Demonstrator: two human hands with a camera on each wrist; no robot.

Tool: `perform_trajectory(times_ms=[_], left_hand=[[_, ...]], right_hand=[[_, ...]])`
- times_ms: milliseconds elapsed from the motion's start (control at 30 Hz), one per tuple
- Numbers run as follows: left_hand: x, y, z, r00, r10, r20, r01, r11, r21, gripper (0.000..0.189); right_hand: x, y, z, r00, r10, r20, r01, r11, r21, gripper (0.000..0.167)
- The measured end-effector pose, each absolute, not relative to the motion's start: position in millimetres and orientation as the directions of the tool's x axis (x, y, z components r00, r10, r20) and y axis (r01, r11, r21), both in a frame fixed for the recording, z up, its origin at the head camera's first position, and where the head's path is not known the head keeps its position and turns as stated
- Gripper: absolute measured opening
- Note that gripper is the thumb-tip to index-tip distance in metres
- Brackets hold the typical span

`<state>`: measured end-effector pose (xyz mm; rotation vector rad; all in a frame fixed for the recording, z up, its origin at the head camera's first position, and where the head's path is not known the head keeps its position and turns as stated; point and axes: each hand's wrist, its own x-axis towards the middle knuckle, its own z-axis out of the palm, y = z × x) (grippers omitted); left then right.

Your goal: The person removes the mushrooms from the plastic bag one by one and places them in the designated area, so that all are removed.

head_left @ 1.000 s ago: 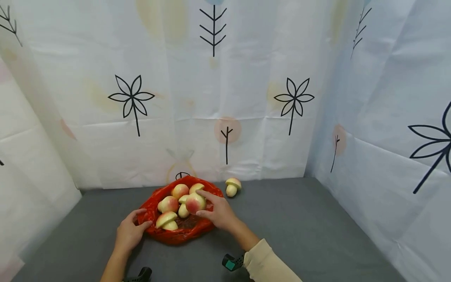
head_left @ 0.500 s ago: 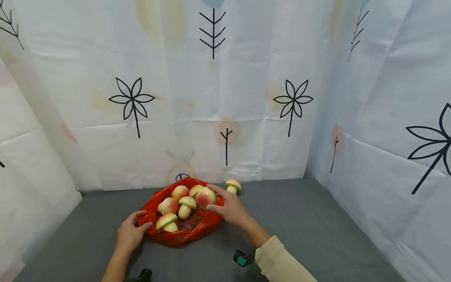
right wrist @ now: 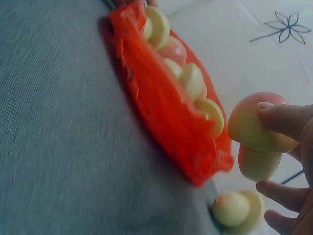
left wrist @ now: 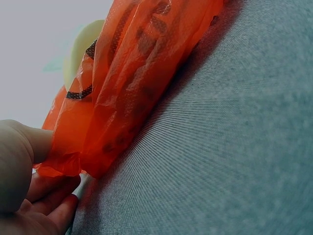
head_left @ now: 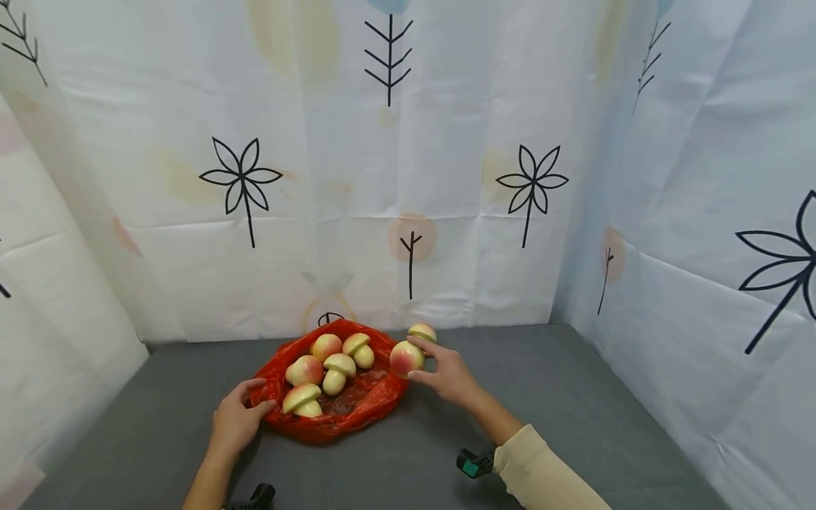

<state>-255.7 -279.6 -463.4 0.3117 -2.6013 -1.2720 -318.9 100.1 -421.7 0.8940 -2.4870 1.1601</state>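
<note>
A red plastic bag [head_left: 376, 407] lies wide-mouthed on the grey table, with several toy mushrooms [head_left: 339, 372] inside, cream with pink-tinged caps. My left hand [head_left: 234, 419] pinches the bag's left rim between thumb and fingers; the left wrist view shows the bag's edge [left wrist: 68, 156] caught there. Just past the bag's right rim, my right hand [head_left: 451, 375] holds a toy mushroom [head_left: 405, 359] by its cap. In the right wrist view the thumb presses on the held mushroom's pink cap [right wrist: 254, 120], its pale stem pointing down.
Another toy mushroom [head_left: 422, 331] stands on the table behind my right hand, partly covered by it. A white patterned cloth [head_left: 472, 283] hangs along the table's back edge, with more cloth [head_left: 688, 340] on the right. Grey tabletop [head_left: 574, 418] extends right of the bag.
My right hand has carried its mushroom rightward from over the bag to beyond the right rim, uncovering the mushrooms beneath. My left hand has stayed at the bag's left rim.
</note>
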Motion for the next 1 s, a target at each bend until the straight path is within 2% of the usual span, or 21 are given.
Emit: perform_trajectory(times_ms=[467, 767, 1000], left_hand=[[-254.8, -280.6, -462.0, -0.954, -0.268, 0.133, -0.066, 0.624, 0.779, 0.050], [-257.1, -279.2, -461.1, -0.956, -0.260, 0.135, -0.060, 0.626, 0.778, 0.049], [-255.6, -279.5, -461.6, -0.953, -0.269, 0.136, -0.065, 0.622, 0.780, 0.050]], right_hand=[[-320.9, 137.3, -446.4, -0.836, -0.380, 0.397, -0.549, 0.580, -0.601, 0.061], [-326.0, 156.6, -450.9, -0.881, -0.293, 0.372, -0.464, 0.685, -0.561, 0.061], [-332.5, 163.2, -452.7, -0.894, -0.236, 0.382, -0.429, 0.700, -0.571, 0.059]])
